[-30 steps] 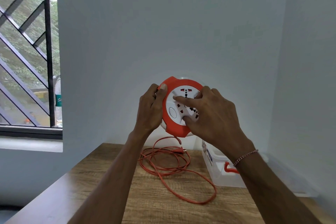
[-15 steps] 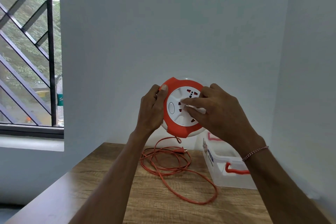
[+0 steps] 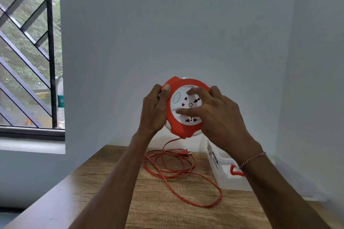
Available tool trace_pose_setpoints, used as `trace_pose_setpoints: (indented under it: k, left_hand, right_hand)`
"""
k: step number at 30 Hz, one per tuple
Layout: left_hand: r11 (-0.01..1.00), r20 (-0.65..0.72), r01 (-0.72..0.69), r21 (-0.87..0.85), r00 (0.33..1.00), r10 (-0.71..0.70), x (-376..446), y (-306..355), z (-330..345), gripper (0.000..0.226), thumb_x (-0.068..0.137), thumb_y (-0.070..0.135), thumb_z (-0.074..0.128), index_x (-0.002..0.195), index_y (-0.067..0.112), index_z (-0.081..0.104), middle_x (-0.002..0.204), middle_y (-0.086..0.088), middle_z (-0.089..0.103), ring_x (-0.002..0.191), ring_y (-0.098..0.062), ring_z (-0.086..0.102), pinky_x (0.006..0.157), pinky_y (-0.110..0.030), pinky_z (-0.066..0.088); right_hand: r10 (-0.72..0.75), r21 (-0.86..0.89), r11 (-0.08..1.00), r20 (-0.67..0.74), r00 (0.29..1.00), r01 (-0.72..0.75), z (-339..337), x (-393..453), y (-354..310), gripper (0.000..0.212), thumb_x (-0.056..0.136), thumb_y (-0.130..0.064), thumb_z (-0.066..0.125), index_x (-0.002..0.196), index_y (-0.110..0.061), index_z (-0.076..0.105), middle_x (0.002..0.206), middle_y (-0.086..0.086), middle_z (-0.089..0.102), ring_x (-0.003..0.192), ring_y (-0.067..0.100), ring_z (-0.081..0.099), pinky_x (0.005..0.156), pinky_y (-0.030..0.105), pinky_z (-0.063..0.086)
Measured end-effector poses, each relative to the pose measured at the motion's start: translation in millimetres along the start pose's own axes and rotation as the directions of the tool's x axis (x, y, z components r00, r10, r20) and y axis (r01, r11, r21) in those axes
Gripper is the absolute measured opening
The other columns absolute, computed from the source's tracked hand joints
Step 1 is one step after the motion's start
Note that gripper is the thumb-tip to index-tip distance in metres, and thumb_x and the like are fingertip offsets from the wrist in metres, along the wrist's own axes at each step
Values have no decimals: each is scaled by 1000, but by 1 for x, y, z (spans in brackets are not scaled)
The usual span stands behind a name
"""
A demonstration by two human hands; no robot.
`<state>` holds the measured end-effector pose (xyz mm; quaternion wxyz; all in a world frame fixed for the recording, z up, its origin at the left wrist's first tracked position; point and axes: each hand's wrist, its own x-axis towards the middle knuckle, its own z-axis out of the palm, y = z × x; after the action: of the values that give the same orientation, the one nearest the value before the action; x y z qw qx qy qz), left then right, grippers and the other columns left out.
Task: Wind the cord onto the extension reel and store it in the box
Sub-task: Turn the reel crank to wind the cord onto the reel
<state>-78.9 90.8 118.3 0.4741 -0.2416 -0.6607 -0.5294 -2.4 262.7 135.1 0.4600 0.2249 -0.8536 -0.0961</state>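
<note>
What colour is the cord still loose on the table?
Orange, matching the reel's rim; the cord shows clearly in the head view.

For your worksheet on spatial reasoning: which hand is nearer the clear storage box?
Right. The right hand is up above the box; the left hand grips the reel's far side.

This looks like a plain room in a home or small office. A wooden table (image 3: 104,201) stands pushed into a corner of bare, pale painted walls (image 3: 167,33). Left of the table, a window (image 3: 28,52) with a dark diagonal metal grille opens onto trees and a street outside.
</note>
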Motion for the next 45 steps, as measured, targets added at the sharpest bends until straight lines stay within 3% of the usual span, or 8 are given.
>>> trace_pose_setpoints:
  k: [7,15,18,23,28,36,40,45]
  left_hand:
    - [1000,22,6,19,1000,-7,-1,2,3,36,97,47,40,94,16,57,74,11,67,65,-10,68,57,-24,59]
    - [1000,7,15,-2,1000,-15,0,4,1,39,96,49,41,92,14,57,73,2,66,60,-13,66,55,-28,57]
    - [1000,7,17,-12,1000,-17,0,4,0,36,96,48,40,90,16,57,74,3,66,61,-13,66,55,-27,56]
    - [1000,10,13,-9,1000,-13,-1,5,1,27,98,44,40,91,23,56,77,6,67,64,-11,67,58,-20,57]
    - [1000,9,5,-15,1000,-5,-1,7,1,27,99,42,40,91,21,55,77,2,67,64,-14,66,58,-23,57]
    - [1000,23,5,-4,1000,-5,-3,5,2,32,99,41,41,95,14,57,77,8,67,65,-12,68,57,-22,58]
    - [1000,16,4,-29,1000,-3,-2,5,1,35,98,43,42,92,11,56,71,5,66,59,-11,67,53,-19,54]
    - [1000,6,7,-12,1000,-7,-2,5,2,33,96,45,41,92,17,57,73,9,65,62,-7,66,55,-15,54]
  right_hand:
    - [143,76,987,-43,989,-139,7,-2,-3,62,61,-39,85,119,-41,62,118,11,59,101,30,59,70,40,55]
    - [238,144,965,-129,963,-220,8,1,0,68,77,-74,49,133,-35,51,114,5,68,95,25,66,74,37,54]
    - [196,154,973,-139,971,-174,5,2,1,61,80,-67,55,129,-31,55,115,6,67,99,26,61,73,36,53]
    - [-44,196,978,-159,986,75,-1,3,3,36,63,-27,85,97,-22,74,112,9,68,104,31,59,81,47,55]
    - [-41,115,993,40,998,36,-5,2,-1,47,63,-33,84,108,-35,70,137,5,53,123,32,44,94,49,45]
    - [52,66,997,-29,998,-50,8,-1,-1,66,57,-39,87,119,-41,62,121,12,59,107,33,53,79,45,52]
    - [208,168,968,-124,970,-186,16,-1,0,62,75,-55,65,133,-44,46,120,9,60,103,27,58,75,41,54]
    - [268,216,947,-136,954,-236,15,1,-1,71,74,-77,46,132,-36,51,104,2,72,86,22,68,73,35,55]
